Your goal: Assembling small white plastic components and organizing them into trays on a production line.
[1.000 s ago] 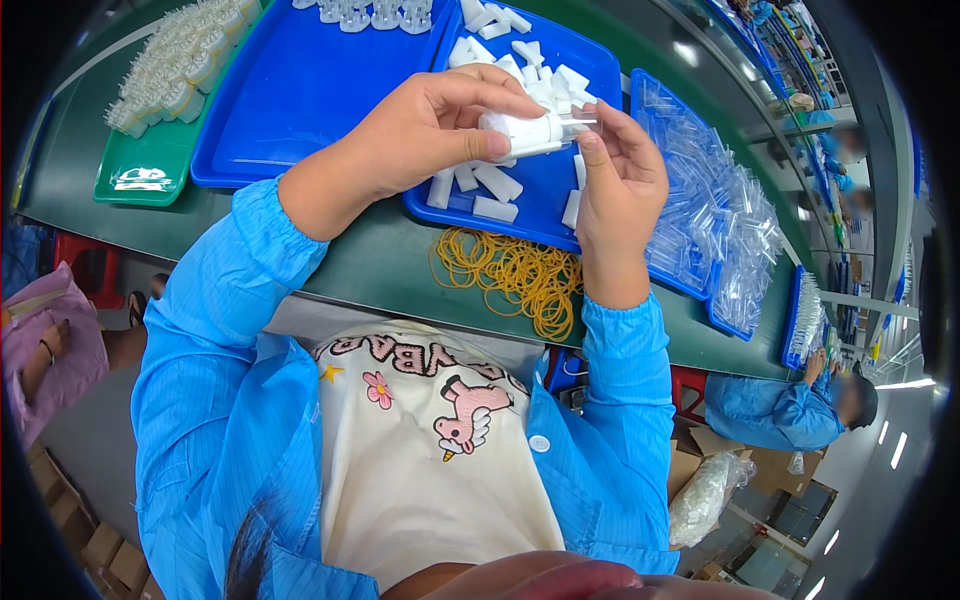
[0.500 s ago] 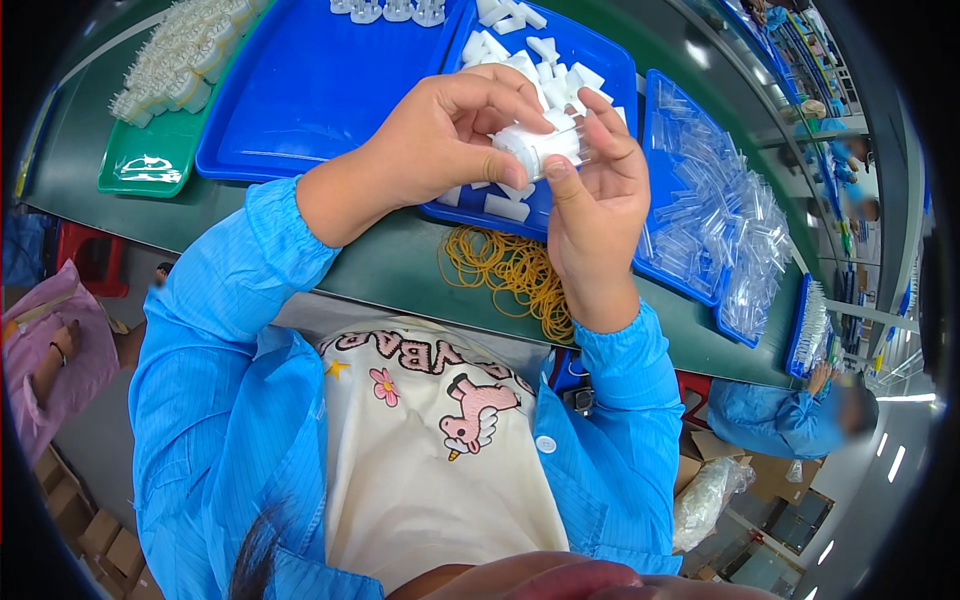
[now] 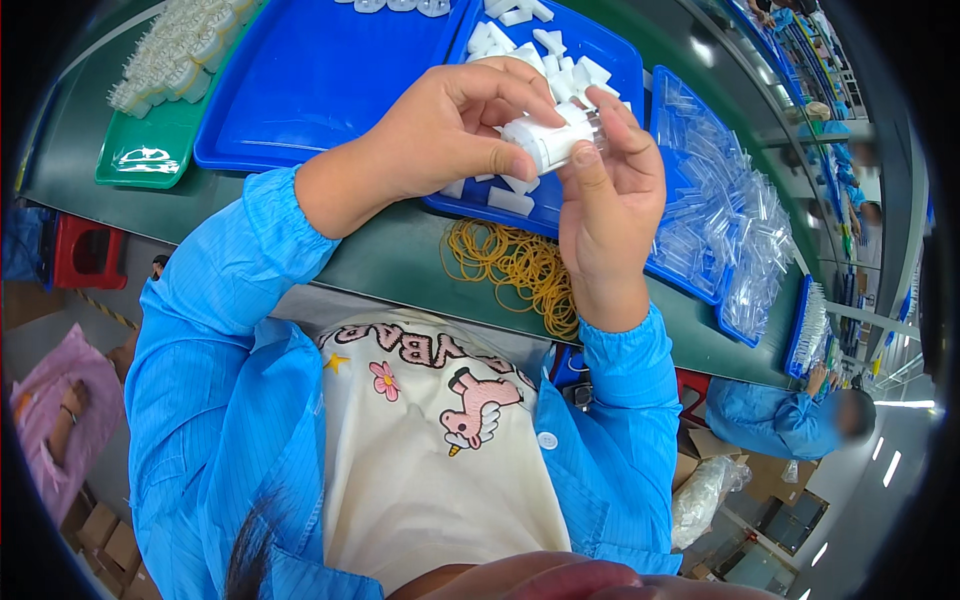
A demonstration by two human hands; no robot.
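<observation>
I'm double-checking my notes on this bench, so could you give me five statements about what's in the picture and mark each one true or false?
1. The left hand and the right hand are both on the white, roughly cylindrical part. True.
2. The left hand is empty. False: its fingers grip the white cylindrical part.
3. The thin yellow rubber bands lie on the dark green tabletop. True.
4. The rubber bands are lined up in a neat row. False: they lie in a loose tangle.
5. The narrow, clear plastic pieces are heaped to the right of the rubber bands. True.
</observation>
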